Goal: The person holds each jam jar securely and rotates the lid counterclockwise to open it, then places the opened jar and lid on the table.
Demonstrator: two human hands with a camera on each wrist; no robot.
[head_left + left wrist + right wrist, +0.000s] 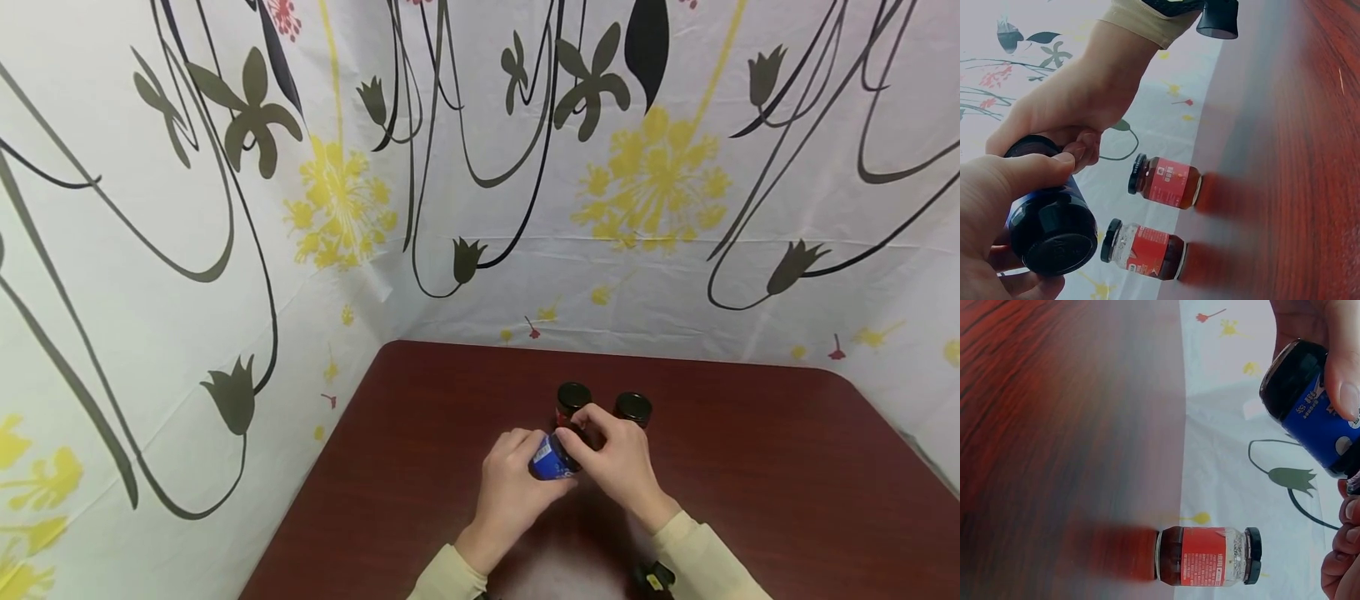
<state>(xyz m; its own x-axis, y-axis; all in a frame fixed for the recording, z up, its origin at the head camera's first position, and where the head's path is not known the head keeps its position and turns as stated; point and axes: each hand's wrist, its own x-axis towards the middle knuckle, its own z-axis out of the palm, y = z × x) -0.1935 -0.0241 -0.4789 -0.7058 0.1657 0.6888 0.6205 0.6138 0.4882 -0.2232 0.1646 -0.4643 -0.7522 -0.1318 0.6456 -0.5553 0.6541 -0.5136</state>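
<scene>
My left hand (517, 479) grips a dark glass jar (1294, 384) with a blue label (551, 461), its thumb lying across the side. The jar is tilted and held above the table, and its dark round base (1057, 247) faces the left wrist camera. At the opposite end, my right hand (618, 458) has its fingers curled around the black lid (1030, 145). Part of that lid is hidden behind the fingers. In the right wrist view, the right hand's curled fingertips (1350, 534) show just below the lid end.
Two jars with red labels and black lids, one jar (1169, 181) and another jar (1144, 250), stand upright on the reddish-brown table (420, 400) beyond the hands. A patterned cloth (525, 217) hangs behind the table and along its left side.
</scene>
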